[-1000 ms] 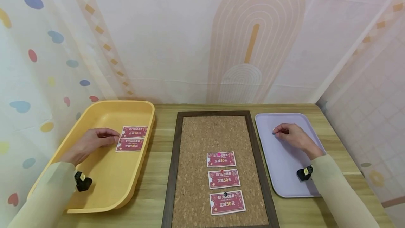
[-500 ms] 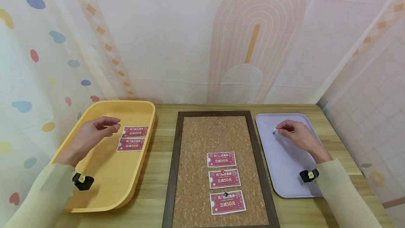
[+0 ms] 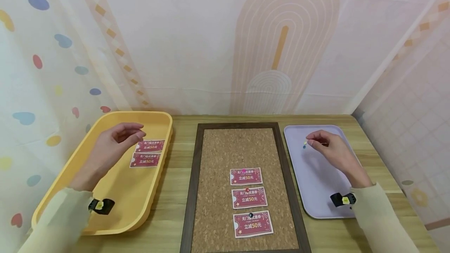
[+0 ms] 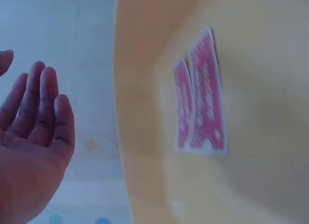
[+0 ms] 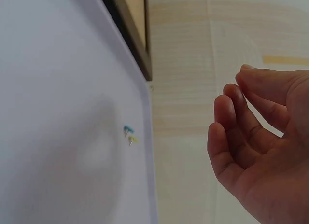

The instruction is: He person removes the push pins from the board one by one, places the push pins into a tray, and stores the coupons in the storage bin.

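Observation:
My left hand [image 3: 114,145], fingers relaxed and holding nothing, hovers over the yellow tray [image 3: 105,227]. Just past its fingertips two red coupons lie in that tray, an upper coupon [image 3: 152,146] and a lower coupon [image 3: 145,160]. In the left wrist view the palm and loosely bent fingers [image 4: 47,105] show beside them. My right hand [image 3: 332,149] is above the lilac tray [image 3: 320,190], thumb and index tips close together with nothing visible between them. A yellow pushpin [image 5: 133,139] and a blue pushpin [image 5: 128,129] lie on that tray, below the hand.
Between the trays lies a cork board [image 3: 218,159] in a dark wooden frame. Pinned in a column on it are a top coupon [image 3: 246,177] with a pink pin, a middle coupon [image 3: 249,198] with a red pin and a bottom coupon [image 3: 253,225] with a black pin.
My left hand has risen from beside the coupons and moved up and right. My right hand has lifted slightly and drawn right, uncovering the two pushpins. The coupons stay where they were.

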The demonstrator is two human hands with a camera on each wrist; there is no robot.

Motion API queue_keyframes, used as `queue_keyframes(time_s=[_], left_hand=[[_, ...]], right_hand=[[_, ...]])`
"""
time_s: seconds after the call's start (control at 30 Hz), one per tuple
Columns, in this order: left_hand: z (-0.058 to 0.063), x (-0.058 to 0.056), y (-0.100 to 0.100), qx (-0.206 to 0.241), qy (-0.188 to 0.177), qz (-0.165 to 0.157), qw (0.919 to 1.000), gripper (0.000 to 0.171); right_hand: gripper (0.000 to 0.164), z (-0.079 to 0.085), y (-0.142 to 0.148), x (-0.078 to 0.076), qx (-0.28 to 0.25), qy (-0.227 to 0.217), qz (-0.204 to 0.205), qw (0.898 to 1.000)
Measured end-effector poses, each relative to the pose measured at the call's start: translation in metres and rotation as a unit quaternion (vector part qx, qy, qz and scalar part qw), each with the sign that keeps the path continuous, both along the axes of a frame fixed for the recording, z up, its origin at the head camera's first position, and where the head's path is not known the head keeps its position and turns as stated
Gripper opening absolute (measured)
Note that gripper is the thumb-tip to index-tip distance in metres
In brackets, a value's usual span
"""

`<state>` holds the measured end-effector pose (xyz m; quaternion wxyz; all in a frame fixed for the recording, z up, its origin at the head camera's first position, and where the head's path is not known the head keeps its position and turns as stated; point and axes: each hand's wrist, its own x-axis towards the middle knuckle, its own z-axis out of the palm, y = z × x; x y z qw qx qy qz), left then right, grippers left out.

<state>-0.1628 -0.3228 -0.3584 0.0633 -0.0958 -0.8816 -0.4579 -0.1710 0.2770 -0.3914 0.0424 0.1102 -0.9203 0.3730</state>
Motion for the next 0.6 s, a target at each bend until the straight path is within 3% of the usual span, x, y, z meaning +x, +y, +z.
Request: queue_keyframes(time_s=[0.27,0.47,0.6], left_hand=[[0.011,0.015,0.036,0.014,0.023,-0.016,0.9995,0.027],[0.014,0.025,0.058,0.046,0.050,-0.044,0.9967,0.023],[0.016,0.032,0.074,0.047,0.052,-0.044,0.9966,0.022]], right_hand=[[0.013,0.002,-0.015,0.010,-0.028,0.060,0.009,0.998],[0.011,0.003,-0.028,0.016,-0.051,0.071,0.011,0.996],[0.010,0.004,-0.037,0.020,-0.062,0.074,0.013,0.995]])
